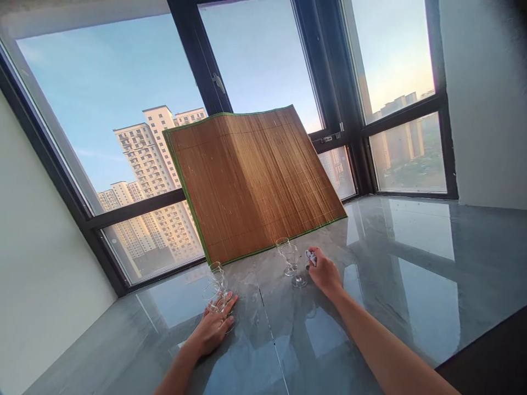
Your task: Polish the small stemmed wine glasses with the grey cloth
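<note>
On the left of the countertop, two clear stemmed glasses (218,274) stand close together. My left hand (212,331) is at the nearer glass, palm down, its fingers and thumb around the stem low down; the clear glass makes the exact contact hard to see. Farther right, another pair of clear stemmed glasses (290,257) stands one in front of the other. Just right of that pair, my right hand (325,274) is closed on a small white-and-dark object (311,257), too small to name. That hand looks slightly apart from the glasses.
Behind the glasses a brown bamboo mat (251,175) with green edging leans against the dark window frame (206,60). The glossy grey countertop (395,274) has a dark seam down its middle. White walls (486,109) stand at both sides.
</note>
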A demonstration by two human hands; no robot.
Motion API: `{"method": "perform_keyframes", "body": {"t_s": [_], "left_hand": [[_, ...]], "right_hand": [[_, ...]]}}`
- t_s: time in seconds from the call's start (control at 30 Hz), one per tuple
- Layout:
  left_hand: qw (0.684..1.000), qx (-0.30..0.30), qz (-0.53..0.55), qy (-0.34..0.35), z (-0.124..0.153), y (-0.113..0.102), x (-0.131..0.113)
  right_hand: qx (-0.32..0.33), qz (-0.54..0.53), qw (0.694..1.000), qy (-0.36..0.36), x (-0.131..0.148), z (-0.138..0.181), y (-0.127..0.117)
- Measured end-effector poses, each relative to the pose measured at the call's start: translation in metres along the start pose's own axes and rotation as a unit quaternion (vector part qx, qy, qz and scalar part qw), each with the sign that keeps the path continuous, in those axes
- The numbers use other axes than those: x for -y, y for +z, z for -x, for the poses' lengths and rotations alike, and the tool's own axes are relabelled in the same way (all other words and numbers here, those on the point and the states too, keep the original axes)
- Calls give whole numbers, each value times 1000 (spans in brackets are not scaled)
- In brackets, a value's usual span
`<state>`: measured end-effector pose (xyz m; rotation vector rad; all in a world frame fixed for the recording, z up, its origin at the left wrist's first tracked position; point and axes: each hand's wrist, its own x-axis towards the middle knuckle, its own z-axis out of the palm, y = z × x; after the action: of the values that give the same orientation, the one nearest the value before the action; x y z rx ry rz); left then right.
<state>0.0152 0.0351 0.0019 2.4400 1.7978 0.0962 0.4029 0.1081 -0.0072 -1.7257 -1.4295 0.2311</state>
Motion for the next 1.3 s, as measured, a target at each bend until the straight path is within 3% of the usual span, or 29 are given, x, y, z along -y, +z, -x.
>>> {"method": "perform_keyframes", "body": {"t_s": [0.3,0.43,0.6,0.77,0.9,1.07,1.2,1.3], "left_hand": [[999,14,35,-7,12,-6,-6],[999,23,45,-13,13,-7,0],[998,20,53,-9,13,-5,4],[998,19,61,-5,12,-3,8],[998,21,63,-1,12,-3,8],[998,12,62,11,9,0,10],[998,16,63,23,5,3,11],[998,16,62,26,4,3,10]], "right_hand": [[42,102,994,3,-5,1,-7],[12,144,989,-5,-5,3,-5],[-77,200,977,-24,-9,1,1],[-54,175,983,-25,-12,-3,-2],[-25,67,996,-57,-9,-6,0],[66,-81,990,-96,-8,-13,11],[128,-299,945,-33,-12,-20,18],[142,-355,924,-20,-9,-21,26]]}}
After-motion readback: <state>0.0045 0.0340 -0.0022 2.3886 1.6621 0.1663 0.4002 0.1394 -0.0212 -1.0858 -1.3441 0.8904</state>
